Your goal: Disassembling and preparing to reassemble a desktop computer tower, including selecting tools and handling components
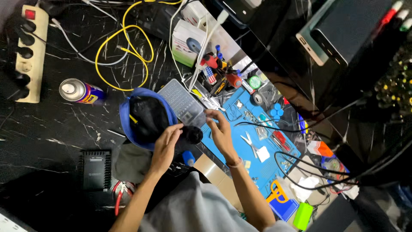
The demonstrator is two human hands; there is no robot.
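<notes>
My left hand reaches forward, its fingertips on a small black round object held between both hands. My right hand is on the other side of that object, with thumb and fingers at the near corner of a flat grey keypad-like device. Just left of the hands lies an open blue pouch with a black lining. Whether the black object is joined to the grey device cannot be made out. A small blue cylinder stands below the hands.
A blue work mat to the right is strewn with several small tools. A spray can, a cream power strip, a yellow cable, a black box and red-handled pliers lie on the dark marble top.
</notes>
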